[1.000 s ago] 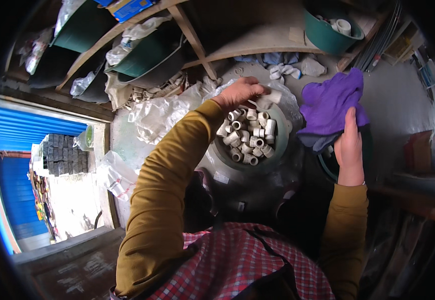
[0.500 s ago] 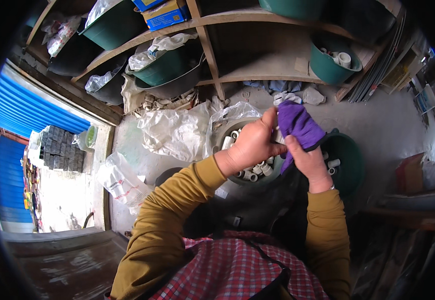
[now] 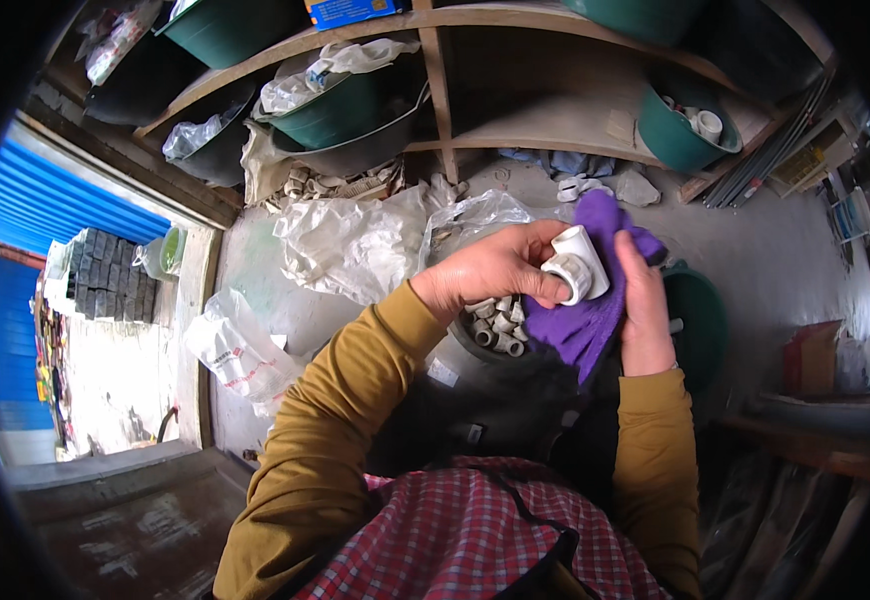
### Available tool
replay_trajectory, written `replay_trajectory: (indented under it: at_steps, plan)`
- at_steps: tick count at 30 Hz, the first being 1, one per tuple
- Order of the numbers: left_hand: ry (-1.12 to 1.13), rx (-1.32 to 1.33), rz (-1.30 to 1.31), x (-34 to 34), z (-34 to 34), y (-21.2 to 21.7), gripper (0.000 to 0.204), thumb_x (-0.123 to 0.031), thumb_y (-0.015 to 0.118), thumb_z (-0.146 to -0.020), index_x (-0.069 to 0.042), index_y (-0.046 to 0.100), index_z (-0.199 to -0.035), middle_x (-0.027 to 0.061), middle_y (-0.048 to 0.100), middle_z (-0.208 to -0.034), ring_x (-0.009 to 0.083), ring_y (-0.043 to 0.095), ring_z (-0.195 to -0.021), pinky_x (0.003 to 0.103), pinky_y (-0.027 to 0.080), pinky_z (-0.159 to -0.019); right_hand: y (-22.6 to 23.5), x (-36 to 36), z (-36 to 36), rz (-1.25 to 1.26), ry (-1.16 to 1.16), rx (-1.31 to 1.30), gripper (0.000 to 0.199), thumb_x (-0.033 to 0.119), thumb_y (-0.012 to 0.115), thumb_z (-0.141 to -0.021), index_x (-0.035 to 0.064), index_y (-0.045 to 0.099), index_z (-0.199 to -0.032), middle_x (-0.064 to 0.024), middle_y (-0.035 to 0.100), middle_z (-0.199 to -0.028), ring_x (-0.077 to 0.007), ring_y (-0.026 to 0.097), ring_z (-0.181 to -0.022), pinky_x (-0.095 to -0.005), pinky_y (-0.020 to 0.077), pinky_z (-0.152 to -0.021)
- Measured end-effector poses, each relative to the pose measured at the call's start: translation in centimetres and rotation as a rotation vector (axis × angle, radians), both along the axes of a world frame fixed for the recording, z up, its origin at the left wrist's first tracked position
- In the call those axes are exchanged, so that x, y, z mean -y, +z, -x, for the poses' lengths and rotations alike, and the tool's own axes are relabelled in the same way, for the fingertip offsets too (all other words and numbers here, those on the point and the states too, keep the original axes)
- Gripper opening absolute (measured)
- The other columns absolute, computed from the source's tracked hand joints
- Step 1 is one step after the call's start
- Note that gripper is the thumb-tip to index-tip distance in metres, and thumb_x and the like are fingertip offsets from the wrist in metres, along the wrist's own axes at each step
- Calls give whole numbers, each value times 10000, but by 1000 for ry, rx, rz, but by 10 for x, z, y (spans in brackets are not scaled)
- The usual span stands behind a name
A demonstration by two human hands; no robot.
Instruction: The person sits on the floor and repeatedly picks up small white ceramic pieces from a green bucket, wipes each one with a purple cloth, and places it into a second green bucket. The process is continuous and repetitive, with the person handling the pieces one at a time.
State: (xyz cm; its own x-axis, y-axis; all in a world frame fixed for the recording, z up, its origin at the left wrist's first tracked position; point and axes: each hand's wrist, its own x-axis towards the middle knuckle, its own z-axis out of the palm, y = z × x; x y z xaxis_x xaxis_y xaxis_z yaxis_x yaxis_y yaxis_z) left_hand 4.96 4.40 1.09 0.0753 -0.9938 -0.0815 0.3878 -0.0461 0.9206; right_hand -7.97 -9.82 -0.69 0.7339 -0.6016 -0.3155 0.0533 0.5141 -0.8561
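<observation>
Now lifted clear, white pipe fitting (image 3: 577, 268) gripped by left hand (image 3: 500, 270), right hand (image 3: 643, 315) clutching purple cloth (image 3: 580, 325).

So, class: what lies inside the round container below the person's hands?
Small white pipe fittings show inside the dark container. The left hand, the white fitting it holds and the purple cloth in the right hand cover the rest.

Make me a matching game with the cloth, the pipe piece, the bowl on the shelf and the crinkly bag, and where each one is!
1 purple cloth
2 white pipe fitting
3 green bowl
4 clear plastic bag

A on the wooden shelf
B in the left hand
C on the floor, left of the hands
D in the right hand

Pairs: 1-D, 2-B, 3-A, 4-C
</observation>
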Motion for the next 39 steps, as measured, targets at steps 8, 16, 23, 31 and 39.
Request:
replay_trajectory:
  at_steps: [8, 16, 23, 31, 39]
  plan:
    - [411, 1153, -127, 19, 19, -17, 610, -73, 498, -730, 53, 238, -1268, 280, 566, -760, 411, 565, -667, 432, 478, -624, -5, -17, -12, 1097, 85, 236, 341, 207, 428, -927, -27, 471, -1173, -105, 540, -1102, -194, 515, -1001, -298, 379, -881]
    - [383, 1107, 262, 25, 34, -3, 724, 1, 488, -721, 2, 120, -1344, 220, 581, -827, 370, 581, -746, 399, 466, -681, -13, 11, 5, -108, 145, -50, 354, 309, 443, -901, 14, 577, -1044, -50, 602, -980, -123, 561, -876, -253, 443, -757]
    - [637, 955, 69, 31, 19, -13, 649, 47, 466, -732, -7, 216, -1329, 211, 566, -936, 327, 574, -882, 338, 443, -802, -8, -21, 12, -340, 152, 193, 466, 364, 408, -914, 9, 453, -1213, -83, 512, -1182, -187, 502, -1055, -305, 387, -926]
    - [558, 1738, 130, 30, 16, -16, 676, -78, 533, -706, 122, 232, -1278, 132, 565, -740, 262, 588, -659, 343, 501, -553, -9, -18, 19, 710, -27, 15, 383, 236, 457, -914, -43, 464, -1176, -131, 528, -1137, -201, 502, -1049, -302, 384, -891]
    - [362, 1880, 323, 31, 35, -15, 569, -85, 493, -742, 82, 321, -1259, 117, 547, -674, 247, 582, -590, 321, 494, -484, -22, 7, 2, 792, 22, -9, 245, 72, 447, -862, -22, 527, -1074, -99, 575, -1017, -189, 540, -939, -307, 419, -824]
